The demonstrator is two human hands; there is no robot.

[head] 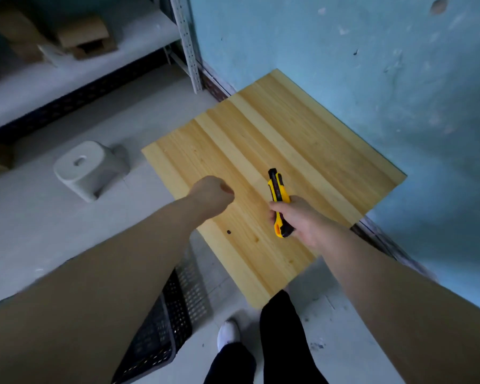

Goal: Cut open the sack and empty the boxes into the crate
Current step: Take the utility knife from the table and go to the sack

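Note:
My right hand [302, 220] grips a yellow and black utility knife [279, 195] above a bare wooden table [302, 139], the knife's tip pointing away from me. My left hand [214, 194] hangs over the table's left edge as a closed fist with nothing in it. A dark perforated plastic crate [175, 314] sits on the floor below the table's near corner, mostly hidden behind my left forearm. No sack or boxes from the task are in sight.
A white plastic stool [90, 169] lies on the pale floor left of the table. A metal shelf [75, 76] with cardboard pieces [86, 37] runs along the back left. A teal wall [372, 65] borders the table's far side. My legs and a white shoe [227, 333] are below.

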